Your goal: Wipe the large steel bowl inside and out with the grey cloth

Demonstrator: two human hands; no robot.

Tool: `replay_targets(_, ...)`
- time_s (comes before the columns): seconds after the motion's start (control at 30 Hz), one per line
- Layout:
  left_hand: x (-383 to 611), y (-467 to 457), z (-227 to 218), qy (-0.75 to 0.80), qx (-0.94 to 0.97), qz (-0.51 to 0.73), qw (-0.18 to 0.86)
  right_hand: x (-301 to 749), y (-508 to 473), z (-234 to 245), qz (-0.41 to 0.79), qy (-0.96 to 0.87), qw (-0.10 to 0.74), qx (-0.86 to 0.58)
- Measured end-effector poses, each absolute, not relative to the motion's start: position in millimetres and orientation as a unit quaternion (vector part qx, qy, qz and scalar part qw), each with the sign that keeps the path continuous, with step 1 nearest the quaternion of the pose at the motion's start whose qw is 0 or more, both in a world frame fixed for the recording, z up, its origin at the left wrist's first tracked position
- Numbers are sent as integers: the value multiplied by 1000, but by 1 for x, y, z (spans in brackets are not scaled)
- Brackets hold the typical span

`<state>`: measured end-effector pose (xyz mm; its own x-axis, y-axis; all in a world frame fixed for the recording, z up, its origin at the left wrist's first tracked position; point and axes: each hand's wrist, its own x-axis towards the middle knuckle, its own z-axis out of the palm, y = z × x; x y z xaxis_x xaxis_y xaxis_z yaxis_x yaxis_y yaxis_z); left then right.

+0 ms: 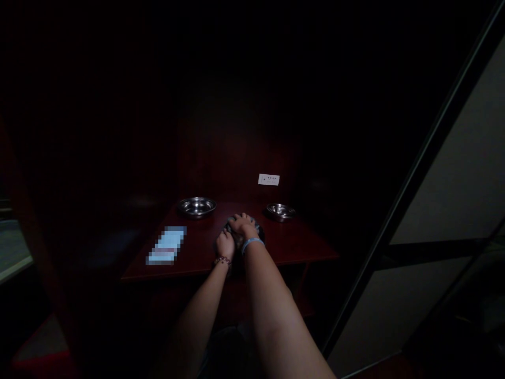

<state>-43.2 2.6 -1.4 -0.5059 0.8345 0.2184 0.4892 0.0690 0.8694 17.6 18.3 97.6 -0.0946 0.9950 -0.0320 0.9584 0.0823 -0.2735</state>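
Note:
At the front middle of the dark red table (pixel 205 247), both hands are on a small dark bundle with grey-blue patches (pixel 260 231). It looks soft, but dim light and the hands covering it leave its kind unclear. My left hand (pixel 225 245), a beaded bracelet at its wrist, closes round the bundle's left side. Over its top, my right hand (pixel 243 225) grips with bent, slightly parted fingers; a light blue band circles that wrist. The two hands are close together, and the bundle's underside is hidden.
A wide steel dish (pixel 197 208) stands at the table's back left, and a smaller steel dish (pixel 280 212) at the back right. A pixelated pale rectangle (pixel 168 246) lies at the left. A white socket plate (pixel 269 179) is on the back wall. Dark panels flank the table.

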Motion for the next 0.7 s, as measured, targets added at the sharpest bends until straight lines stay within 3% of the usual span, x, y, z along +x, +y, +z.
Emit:
replay_targets(0.17,-44,-5,9,713,452,483,231,10,16,82,77,-685,163,-706)
replay_targets(0.6,-46,-5,5,701,424,534,209,72,16,67,157,-584,245,-758)
replay_targets(0.7,-47,-2,2,696,425,539,211,90,24,54,105,-609,269,-739)
